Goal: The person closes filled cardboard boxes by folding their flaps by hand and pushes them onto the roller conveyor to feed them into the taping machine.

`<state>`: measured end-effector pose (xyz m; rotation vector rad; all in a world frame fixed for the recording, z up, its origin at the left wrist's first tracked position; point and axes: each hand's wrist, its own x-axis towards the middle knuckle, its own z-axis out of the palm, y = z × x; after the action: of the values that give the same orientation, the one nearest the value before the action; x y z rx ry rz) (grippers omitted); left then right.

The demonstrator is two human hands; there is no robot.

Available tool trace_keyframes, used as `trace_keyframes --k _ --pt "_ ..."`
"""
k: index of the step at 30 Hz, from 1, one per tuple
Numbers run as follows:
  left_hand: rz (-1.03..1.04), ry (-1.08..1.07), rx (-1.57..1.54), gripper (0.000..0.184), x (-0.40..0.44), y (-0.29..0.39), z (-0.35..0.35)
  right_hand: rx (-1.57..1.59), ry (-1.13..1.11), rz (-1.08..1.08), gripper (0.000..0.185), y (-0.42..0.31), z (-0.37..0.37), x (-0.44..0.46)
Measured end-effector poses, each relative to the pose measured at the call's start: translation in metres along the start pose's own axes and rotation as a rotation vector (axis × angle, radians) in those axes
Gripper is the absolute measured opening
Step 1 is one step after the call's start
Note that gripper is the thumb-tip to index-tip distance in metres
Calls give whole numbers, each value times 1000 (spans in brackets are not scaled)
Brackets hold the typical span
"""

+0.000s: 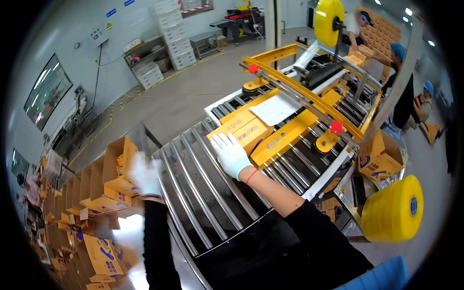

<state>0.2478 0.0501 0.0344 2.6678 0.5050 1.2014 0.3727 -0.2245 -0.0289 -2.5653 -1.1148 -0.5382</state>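
My right hand (231, 153), fingers extended and unclamped, lies on the mid-frame carton (247, 132), seemingly guiding it along the rollers (211, 181), so the next push wants straight pressure; my blurred left hand (145, 175) I cannot tell.

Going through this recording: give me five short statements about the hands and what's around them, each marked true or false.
1. The right hand is on the carton lying on the rollers. True.
2. Both hands are bare. False: both wear white gloves.
3. A thin red band circles the right wrist. True.
4. The left hand is on that same carton. False: it is blurred, beside an open carton.
5. The large roll at lower right is blue. False: it is yellow.
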Motion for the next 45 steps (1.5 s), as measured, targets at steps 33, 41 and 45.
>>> trace_keyframes --k 33,41,45 --pt "-718 -256 -1105 47 -162 -141 -31 322 -7 -497 90 -128 -26 -65" --pt "-305 -527 -1200 39 -99 78 94 167 -35 -91 64 -9 -53 -5" --pt "-309 -636 -915 55 -93 125 82 123 -136 18 67 19 -65 7"
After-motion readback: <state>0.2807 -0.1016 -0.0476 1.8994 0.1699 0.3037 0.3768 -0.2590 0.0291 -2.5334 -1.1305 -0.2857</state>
